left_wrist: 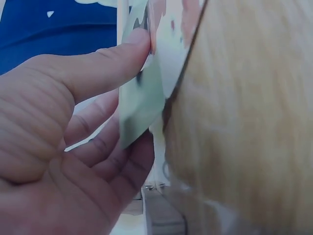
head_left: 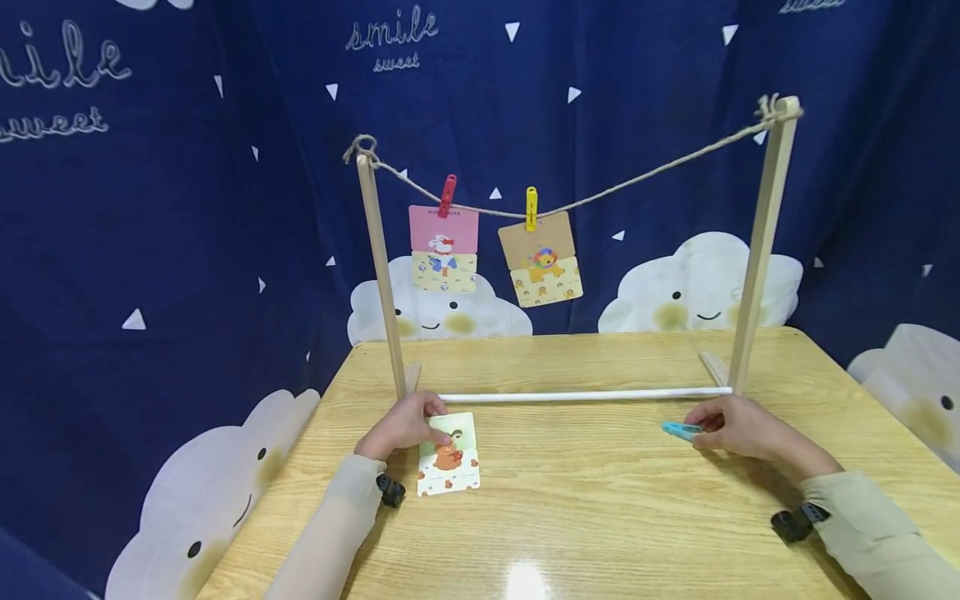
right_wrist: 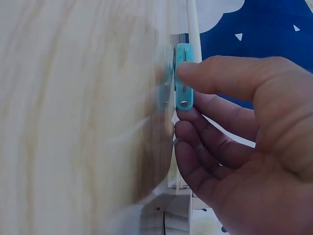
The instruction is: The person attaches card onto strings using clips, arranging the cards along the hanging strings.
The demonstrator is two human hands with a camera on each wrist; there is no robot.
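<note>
My left hand [head_left: 406, 427] pinches a card [head_left: 457, 467] with a brown bear on it, thumb on the printed face and fingers behind. In the left wrist view the card [left_wrist: 142, 115] stands tilted off the tabletop. On the right, my right hand [head_left: 731, 427] holds a light-blue clothespin [head_left: 678, 430] between thumb and fingers, just over the table. The right wrist view shows the clothespin [right_wrist: 184, 93] under the thumb. Above, a twine line [head_left: 645, 176] carries a rabbit card [head_left: 444, 250] under a red clothespin [head_left: 447, 196] and a lion card [head_left: 542, 260] under a yellow clothespin [head_left: 531, 209].
Two wooden posts, the left post [head_left: 381, 275] and the right post [head_left: 765, 242], hold up the twine. A white rod [head_left: 577, 396] joins them low down. The wooden table [head_left: 585, 517] lies beneath, and a dark blue curtain [head_left: 465, 100] hangs behind.
</note>
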